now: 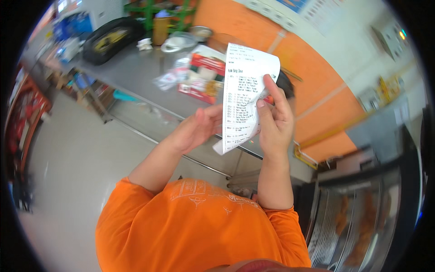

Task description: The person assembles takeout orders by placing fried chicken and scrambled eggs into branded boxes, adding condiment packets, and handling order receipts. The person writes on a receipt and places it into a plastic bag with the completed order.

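Note:
A long white printed receipt (242,97) hangs in front of me, its lower end curling to the left. My right hand (277,122) pinches its right edge, thumb in front and a finger along the edge. Just left of the paper is my left hand (195,129), with its fingers stretched toward the receipt's left edge. Its fingertips are partly hidden by the paper, so I cannot tell whether they touch it. Behind the receipt, a red and white carton (199,68) with a food picture lies on the steel table (131,75), beside crumpled clear plastic packets (170,80).
Farther back on the table are a brown bottle (161,29), a white bowl-like container (177,43) and a black tray (111,41) with something yellow in it. A green rack (136,9) stands behind. At right is a glass-fronted display cabinet (353,222) with browned food inside.

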The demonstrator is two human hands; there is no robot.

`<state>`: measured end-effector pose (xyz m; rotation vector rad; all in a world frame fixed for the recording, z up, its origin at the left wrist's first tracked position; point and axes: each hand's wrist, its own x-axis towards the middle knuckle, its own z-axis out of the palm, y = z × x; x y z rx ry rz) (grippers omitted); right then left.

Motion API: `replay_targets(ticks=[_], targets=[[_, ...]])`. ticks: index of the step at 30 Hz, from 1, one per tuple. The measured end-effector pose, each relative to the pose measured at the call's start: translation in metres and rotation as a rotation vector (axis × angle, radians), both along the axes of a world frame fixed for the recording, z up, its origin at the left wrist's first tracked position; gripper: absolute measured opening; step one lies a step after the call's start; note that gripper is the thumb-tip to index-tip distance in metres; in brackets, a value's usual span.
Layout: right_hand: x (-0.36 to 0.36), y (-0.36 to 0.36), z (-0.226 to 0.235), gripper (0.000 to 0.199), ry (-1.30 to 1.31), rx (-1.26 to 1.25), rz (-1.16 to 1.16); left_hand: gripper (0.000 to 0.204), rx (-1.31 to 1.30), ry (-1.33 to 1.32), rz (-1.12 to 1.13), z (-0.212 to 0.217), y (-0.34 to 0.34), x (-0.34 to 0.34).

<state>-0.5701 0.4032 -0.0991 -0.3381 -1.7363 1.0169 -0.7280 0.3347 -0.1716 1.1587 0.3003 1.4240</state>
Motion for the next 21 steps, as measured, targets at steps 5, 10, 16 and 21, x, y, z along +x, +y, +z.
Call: replay_targets(ticks=[5,10,16,21], targets=[[-0.135,-0.021,-0.037,0.044,-0.031,0.043,0.228,0.063,-0.123,-0.101,0.426,0.019,-0.053,-0.099],[-0.225,0.007,-0.089,0.043,0.063,0.198,0.350,0.050,-0.106,-0.144,0.709,-0.016,-0.047,-0.169],[-0.273,0.045,-0.118,0.042,0.130,0.355,0.418,0.043,-0.007,-0.253,0.958,-0.052,-0.022,-0.185],[-0.337,0.017,-0.109,0.042,0.074,0.253,0.660,0.043,0.025,-0.301,1.106,-0.039,-0.064,-0.225]])
